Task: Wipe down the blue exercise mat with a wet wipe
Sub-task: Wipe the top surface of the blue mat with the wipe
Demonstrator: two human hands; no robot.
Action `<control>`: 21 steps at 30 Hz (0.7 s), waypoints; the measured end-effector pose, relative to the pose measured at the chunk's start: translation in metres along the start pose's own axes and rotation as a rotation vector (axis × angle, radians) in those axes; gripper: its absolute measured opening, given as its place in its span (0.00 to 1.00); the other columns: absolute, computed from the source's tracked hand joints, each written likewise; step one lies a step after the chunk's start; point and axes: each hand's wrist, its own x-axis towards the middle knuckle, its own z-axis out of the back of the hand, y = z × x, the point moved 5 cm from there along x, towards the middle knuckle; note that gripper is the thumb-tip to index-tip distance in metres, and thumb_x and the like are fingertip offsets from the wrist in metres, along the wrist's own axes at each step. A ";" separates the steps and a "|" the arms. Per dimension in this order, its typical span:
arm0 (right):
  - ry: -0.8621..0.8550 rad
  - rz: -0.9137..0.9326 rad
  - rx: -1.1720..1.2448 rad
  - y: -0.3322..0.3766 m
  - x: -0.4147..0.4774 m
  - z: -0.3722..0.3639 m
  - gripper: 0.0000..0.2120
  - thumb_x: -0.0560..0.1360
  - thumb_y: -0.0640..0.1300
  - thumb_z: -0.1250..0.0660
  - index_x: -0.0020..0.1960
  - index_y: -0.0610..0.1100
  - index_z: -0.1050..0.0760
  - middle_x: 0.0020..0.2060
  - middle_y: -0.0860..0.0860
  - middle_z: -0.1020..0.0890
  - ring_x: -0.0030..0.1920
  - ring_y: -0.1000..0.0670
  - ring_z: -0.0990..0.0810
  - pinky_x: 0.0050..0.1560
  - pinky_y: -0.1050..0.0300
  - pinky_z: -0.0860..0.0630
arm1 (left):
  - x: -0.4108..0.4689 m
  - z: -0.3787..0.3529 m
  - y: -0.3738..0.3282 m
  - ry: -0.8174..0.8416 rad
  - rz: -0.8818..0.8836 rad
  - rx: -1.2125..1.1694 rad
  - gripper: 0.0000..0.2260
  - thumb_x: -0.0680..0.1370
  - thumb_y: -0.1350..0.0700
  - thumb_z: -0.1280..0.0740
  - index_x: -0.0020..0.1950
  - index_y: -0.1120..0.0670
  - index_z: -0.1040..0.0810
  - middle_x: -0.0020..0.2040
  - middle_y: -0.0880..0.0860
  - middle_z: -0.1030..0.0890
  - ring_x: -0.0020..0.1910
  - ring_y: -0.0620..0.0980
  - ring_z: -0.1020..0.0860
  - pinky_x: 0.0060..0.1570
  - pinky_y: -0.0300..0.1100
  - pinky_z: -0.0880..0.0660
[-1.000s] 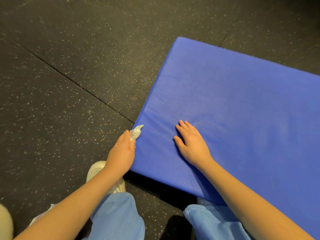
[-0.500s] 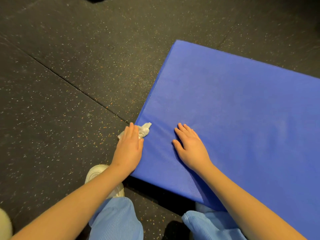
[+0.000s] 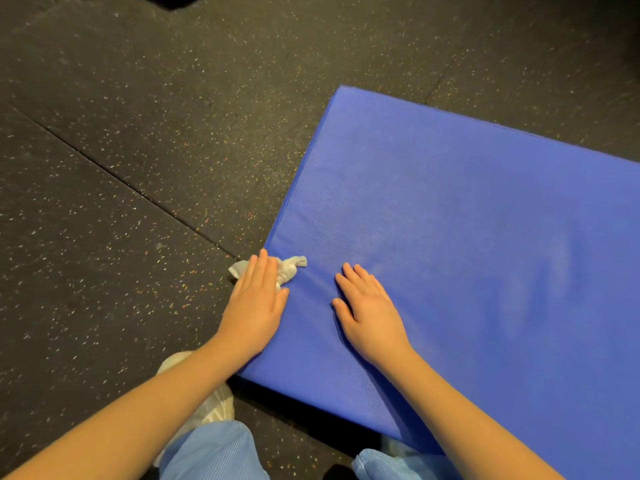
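The blue exercise mat (image 3: pixel 467 237) lies on the dark floor and fills the right half of the view. A crumpled white wet wipe (image 3: pixel 289 270) sits on the mat's left edge. My left hand (image 3: pixel 254 306) presses on the wipe with straight fingers, and part of the wipe pokes out past the fingertips on both sides. My right hand (image 3: pixel 369 313) rests flat on the mat, palm down, a short way to the right of the wipe.
Black speckled rubber floor (image 3: pixel 138 168) with a seam line surrounds the mat on the left and far side. My knees in light blue trousers (image 3: pixel 214 452) and a white shoe (image 3: pixel 211 410) are at the mat's near corner.
My left hand has moved from the mat's side edge up onto its top surface, flattening over the wipe. The wipe has spread out. The right hand has stayed in place.
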 end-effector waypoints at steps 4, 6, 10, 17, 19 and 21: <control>-0.031 0.009 -0.029 0.000 0.004 -0.004 0.25 0.78 0.50 0.46 0.70 0.38 0.31 0.73 0.44 0.34 0.75 0.42 0.40 0.74 0.44 0.42 | -0.024 -0.002 -0.009 0.064 -0.041 -0.026 0.34 0.75 0.42 0.58 0.75 0.59 0.40 0.78 0.58 0.44 0.78 0.56 0.49 0.73 0.44 0.52; -0.027 -0.006 -0.033 0.000 0.007 -0.004 0.22 0.80 0.49 0.45 0.70 0.39 0.31 0.74 0.45 0.36 0.76 0.43 0.42 0.74 0.45 0.42 | -0.009 -0.001 -0.007 0.085 -0.038 -0.038 0.31 0.76 0.42 0.56 0.74 0.58 0.39 0.78 0.57 0.45 0.78 0.54 0.50 0.73 0.47 0.49; -0.003 -0.026 -0.039 -0.001 0.020 0.001 0.24 0.82 0.50 0.43 0.75 0.43 0.40 0.78 0.48 0.49 0.78 0.47 0.53 0.75 0.53 0.53 | 0.025 0.005 -0.001 0.050 0.008 -0.006 0.18 0.81 0.52 0.45 0.69 0.58 0.36 0.77 0.59 0.45 0.77 0.58 0.48 0.72 0.52 0.44; 0.022 -0.077 -0.094 -0.022 0.053 0.017 0.29 0.83 0.51 0.46 0.79 0.44 0.51 0.78 0.49 0.54 0.78 0.48 0.56 0.75 0.54 0.57 | -0.008 -0.003 -0.017 0.068 -0.072 0.003 0.31 0.77 0.44 0.54 0.74 0.60 0.37 0.77 0.60 0.41 0.77 0.58 0.45 0.74 0.49 0.47; 0.022 -0.071 -0.105 -0.023 0.052 0.014 0.29 0.83 0.52 0.47 0.79 0.44 0.52 0.78 0.49 0.54 0.78 0.49 0.56 0.75 0.54 0.59 | 0.002 -0.002 -0.016 0.100 -0.074 -0.004 0.34 0.75 0.41 0.57 0.75 0.59 0.38 0.78 0.59 0.44 0.78 0.56 0.49 0.75 0.47 0.52; 0.011 -0.066 -0.098 -0.023 0.052 0.012 0.28 0.83 0.52 0.47 0.79 0.44 0.52 0.78 0.49 0.54 0.78 0.49 0.57 0.75 0.54 0.59 | 0.020 0.005 -0.014 0.088 -0.054 -0.007 0.34 0.76 0.40 0.56 0.76 0.59 0.41 0.78 0.59 0.47 0.78 0.56 0.51 0.74 0.45 0.54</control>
